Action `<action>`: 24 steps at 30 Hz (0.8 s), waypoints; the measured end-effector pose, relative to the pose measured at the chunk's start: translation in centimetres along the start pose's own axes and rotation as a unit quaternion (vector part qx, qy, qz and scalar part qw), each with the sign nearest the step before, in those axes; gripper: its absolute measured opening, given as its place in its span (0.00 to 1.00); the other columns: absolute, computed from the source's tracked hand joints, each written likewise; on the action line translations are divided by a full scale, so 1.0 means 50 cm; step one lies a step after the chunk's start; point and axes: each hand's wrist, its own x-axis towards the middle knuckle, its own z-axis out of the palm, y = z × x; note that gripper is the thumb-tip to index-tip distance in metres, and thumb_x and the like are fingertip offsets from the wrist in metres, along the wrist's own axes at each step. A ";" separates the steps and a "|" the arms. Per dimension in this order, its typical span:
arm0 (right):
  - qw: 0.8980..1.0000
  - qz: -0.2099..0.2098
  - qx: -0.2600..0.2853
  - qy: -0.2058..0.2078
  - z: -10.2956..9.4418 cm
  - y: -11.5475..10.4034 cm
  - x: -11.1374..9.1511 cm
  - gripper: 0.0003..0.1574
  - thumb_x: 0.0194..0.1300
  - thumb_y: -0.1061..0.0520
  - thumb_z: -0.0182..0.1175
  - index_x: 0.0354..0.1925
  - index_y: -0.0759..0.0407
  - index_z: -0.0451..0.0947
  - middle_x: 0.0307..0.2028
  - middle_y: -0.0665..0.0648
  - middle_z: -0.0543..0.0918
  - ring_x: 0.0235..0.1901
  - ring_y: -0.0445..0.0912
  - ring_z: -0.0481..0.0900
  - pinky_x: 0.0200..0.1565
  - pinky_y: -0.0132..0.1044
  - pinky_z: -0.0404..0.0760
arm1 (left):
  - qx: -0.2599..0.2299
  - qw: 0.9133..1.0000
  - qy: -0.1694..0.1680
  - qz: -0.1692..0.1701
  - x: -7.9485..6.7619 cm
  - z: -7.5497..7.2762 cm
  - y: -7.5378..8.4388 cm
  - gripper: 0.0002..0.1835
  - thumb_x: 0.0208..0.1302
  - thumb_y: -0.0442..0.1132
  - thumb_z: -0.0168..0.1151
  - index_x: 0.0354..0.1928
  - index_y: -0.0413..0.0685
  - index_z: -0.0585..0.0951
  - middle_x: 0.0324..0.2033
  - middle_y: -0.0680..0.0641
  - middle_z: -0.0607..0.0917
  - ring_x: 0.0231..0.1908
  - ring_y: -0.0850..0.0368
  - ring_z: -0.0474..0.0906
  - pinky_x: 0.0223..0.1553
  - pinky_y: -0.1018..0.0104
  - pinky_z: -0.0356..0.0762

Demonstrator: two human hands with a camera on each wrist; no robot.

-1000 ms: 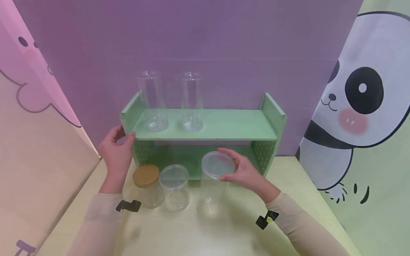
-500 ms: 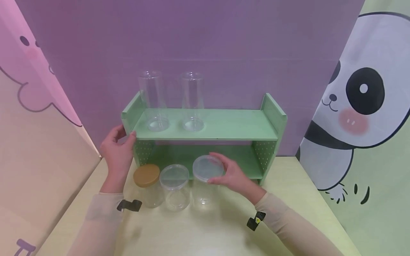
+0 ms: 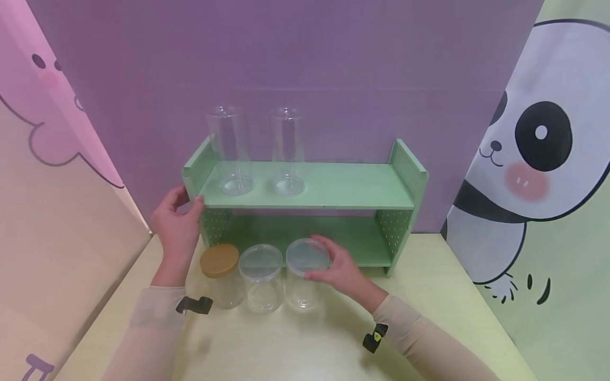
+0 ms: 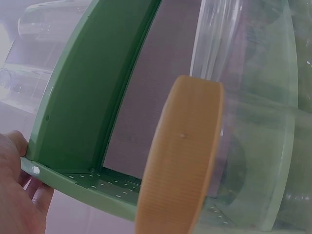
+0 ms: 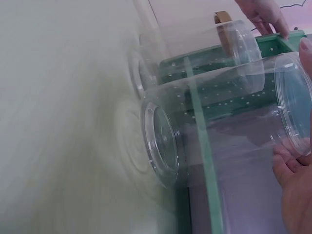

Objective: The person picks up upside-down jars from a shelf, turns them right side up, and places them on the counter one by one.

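My right hand (image 3: 343, 270) holds a clear jar (image 3: 304, 293) by its clear lid, thumb in front and fingers behind. The jar is upright, low over the tabletop; whether its base touches cannot be told. To its left, another clear-lidded jar (image 3: 263, 296) stands close, and beyond that a clear jar with an orange-brown lid (image 3: 219, 260). With its thumb at the front edge and fingers behind, my left hand (image 3: 178, 227) grips the left side panel of a green shelf (image 3: 355, 185). In the left wrist view the orange-brown lid (image 4: 180, 156) hides part of the shelf.
Two tall clear cylinders (image 3: 233, 153) stand on the left half of the shelf's upper board. The jars are lined up before its lower board (image 3: 352, 248). A pale wooden table (image 3: 267, 349) lies below, with a purple wall (image 3: 333, 63) behind.
My right hand has moved the clear jar left and down, beside the middle jar. The left hand keeps its grip on the shelf panel.
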 end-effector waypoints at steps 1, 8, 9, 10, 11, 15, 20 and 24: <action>1.000 0.001 -0.003 0.002 0.003 0.000 -0.002 0.63 0.50 0.60 0.90 0.80 0.58 0.71 0.74 0.59 0.79 0.65 0.60 0.80 0.66 0.59 0.84 | -0.002 1.000 0.000 0.001 0.000 0.000 0.000 0.17 0.73 0.36 0.72 0.61 0.41 0.89 0.45 0.52 0.87 0.47 0.63 0.84 0.43 0.80 0.86; 1.000 0.001 -0.003 0.008 0.017 0.006 -0.009 0.64 0.49 0.59 0.90 0.80 0.60 0.71 0.73 0.62 0.79 0.68 0.62 0.79 0.67 0.61 0.83 | 0.001 1.000 0.003 0.005 0.002 0.001 -0.002 0.17 0.73 0.35 0.72 0.61 0.41 0.89 0.46 0.50 0.87 0.49 0.64 0.82 0.44 0.81 0.85; 1.000 0.002 -0.003 0.007 0.019 0.009 -0.009 0.64 0.49 0.59 0.90 0.80 0.60 0.71 0.73 0.61 0.79 0.68 0.63 0.79 0.67 0.61 0.82 | 0.002 1.000 0.004 0.006 0.002 0.001 -0.003 0.17 0.73 0.35 0.72 0.61 0.41 0.89 0.46 0.49 0.87 0.49 0.64 0.82 0.45 0.81 0.85; 1.000 0.002 -0.003 0.007 0.021 0.011 -0.009 0.64 0.49 0.59 0.90 0.80 0.59 0.71 0.74 0.61 0.78 0.69 0.63 0.78 0.67 0.61 0.82 | 0.002 1.000 0.004 0.007 0.002 0.001 -0.003 0.17 0.73 0.35 0.72 0.61 0.41 0.89 0.46 0.49 0.87 0.49 0.64 0.82 0.45 0.81 0.85; 1.000 0.002 -0.004 0.006 0.022 0.013 -0.010 0.64 0.50 0.58 0.90 0.80 0.60 0.71 0.74 0.61 0.78 0.69 0.63 0.78 0.67 0.62 0.82 | 0.002 1.000 0.004 0.006 0.002 0.001 -0.003 0.17 0.73 0.35 0.72 0.61 0.41 0.89 0.46 0.49 0.87 0.49 0.64 0.82 0.45 0.81 0.85; 1.000 -0.001 -0.008 0.004 0.029 0.021 -0.009 0.64 0.50 0.58 0.90 0.80 0.61 0.70 0.75 0.61 0.77 0.69 0.64 0.77 0.67 0.63 0.82 | 0.002 1.000 0.002 0.005 0.001 0.000 -0.003 0.17 0.74 0.36 0.72 0.61 0.41 0.89 0.46 0.50 0.87 0.50 0.64 0.82 0.46 0.80 0.85; 1.000 -0.009 -0.005 0.005 0.034 0.027 -0.009 0.63 0.52 0.59 0.89 0.80 0.62 0.70 0.74 0.62 0.78 0.71 0.63 0.76 0.70 0.64 0.79 | 0.002 1.000 0.002 0.007 -0.001 0.000 -0.002 0.17 0.74 0.35 0.72 0.61 0.41 0.89 0.47 0.49 0.87 0.50 0.64 0.82 0.46 0.80 0.86; 1.000 -0.016 -0.006 -0.001 0.036 0.029 -0.008 0.62 0.54 0.58 0.89 0.81 0.63 0.69 0.75 0.61 0.78 0.73 0.62 0.74 0.72 0.65 0.75 | 0.002 1.000 0.001 0.003 -0.001 0.000 -0.002 0.17 0.74 0.35 0.72 0.62 0.41 0.89 0.47 0.50 0.87 0.50 0.64 0.83 0.46 0.80 0.86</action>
